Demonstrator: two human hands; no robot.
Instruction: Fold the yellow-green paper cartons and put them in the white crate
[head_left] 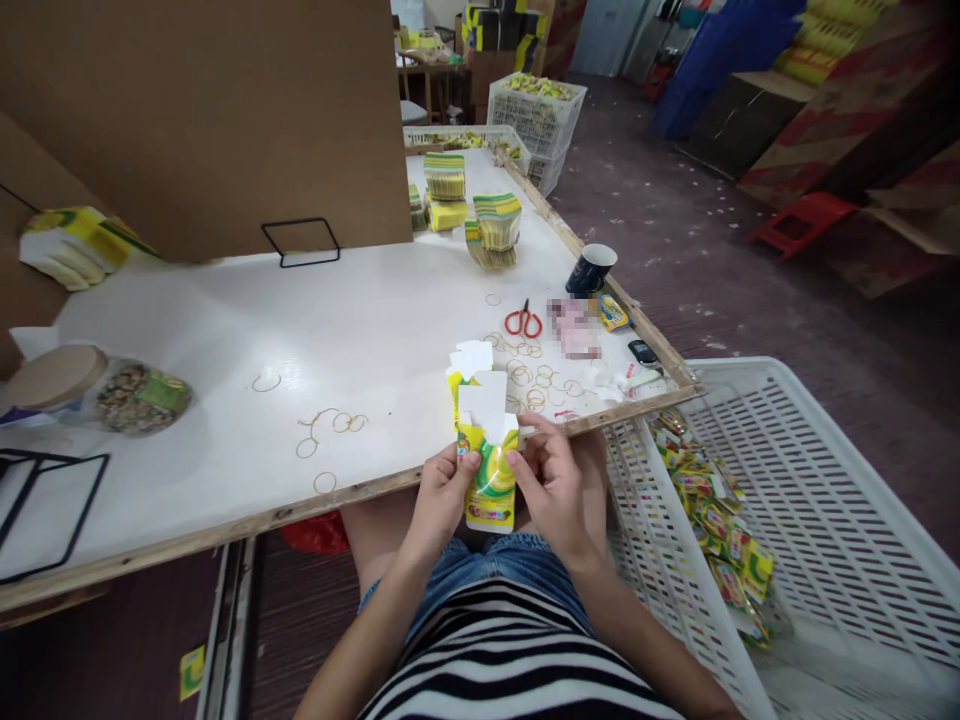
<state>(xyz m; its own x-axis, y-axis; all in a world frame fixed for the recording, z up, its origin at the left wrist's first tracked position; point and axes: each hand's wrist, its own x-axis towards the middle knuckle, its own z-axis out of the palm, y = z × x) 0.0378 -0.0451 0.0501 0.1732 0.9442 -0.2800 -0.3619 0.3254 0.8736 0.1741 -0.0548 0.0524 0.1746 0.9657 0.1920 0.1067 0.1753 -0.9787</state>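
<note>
White table ahead of left hand and right hand, both nearly closed, pinching yellow carton between them. I'd call it opening the carton; next move probably calls for even thumb pressure.

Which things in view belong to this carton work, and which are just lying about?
Likely the job's:
- carton with raised flaps, between left hand and right hand
- stacked cartons
- crated packets

Probably just lying about:
- mug
- jar
- red stool
</note>
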